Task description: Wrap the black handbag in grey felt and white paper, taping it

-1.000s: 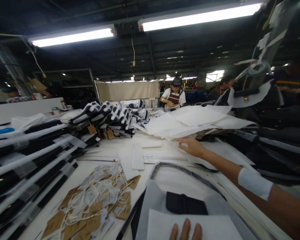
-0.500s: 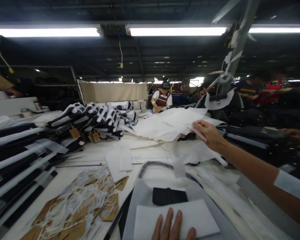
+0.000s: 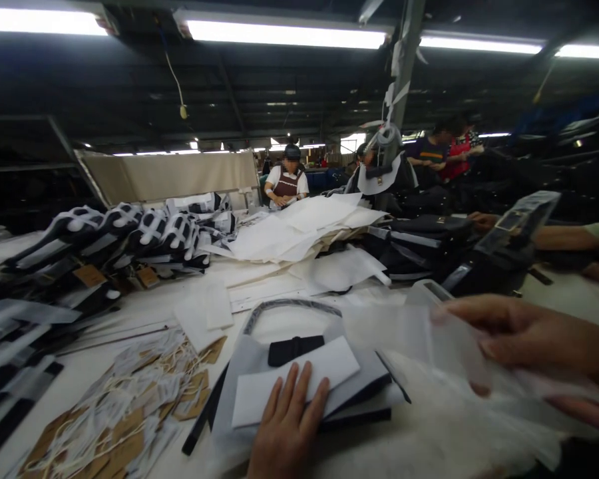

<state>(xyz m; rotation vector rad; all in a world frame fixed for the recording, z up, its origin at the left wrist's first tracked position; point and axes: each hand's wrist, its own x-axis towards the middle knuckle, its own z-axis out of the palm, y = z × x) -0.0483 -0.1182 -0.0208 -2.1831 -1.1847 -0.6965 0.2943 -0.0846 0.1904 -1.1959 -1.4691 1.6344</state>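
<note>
My left hand (image 3: 290, 426) lies flat with fingers spread on a folded white sheet (image 3: 249, 399). That sheet rests on a dark bag (image 3: 219, 396) partly covered in pale wrapping, with a wrapped handle loop (image 3: 289, 306) at its top and a black tab (image 3: 295, 350) above the sheet. At the right, my right hand (image 3: 524, 352) pinches a translucent wrapping sheet (image 3: 419, 332), blurred by motion.
Brown tags with strings (image 3: 120, 426) lie at the front left. Wrapped straps (image 3: 150, 229) are stacked behind them. White sheets (image 3: 299, 226) are piled mid-table. Dark bags (image 3: 429, 236) and another person's arm (image 3: 569, 237) are at the right. A person (image 3: 287, 179) works beyond.
The view has turned right. My right hand has come back from the white sheet pile toward the near right, now with translucent wrapping in it. My left hand still presses the folded sheet.
</note>
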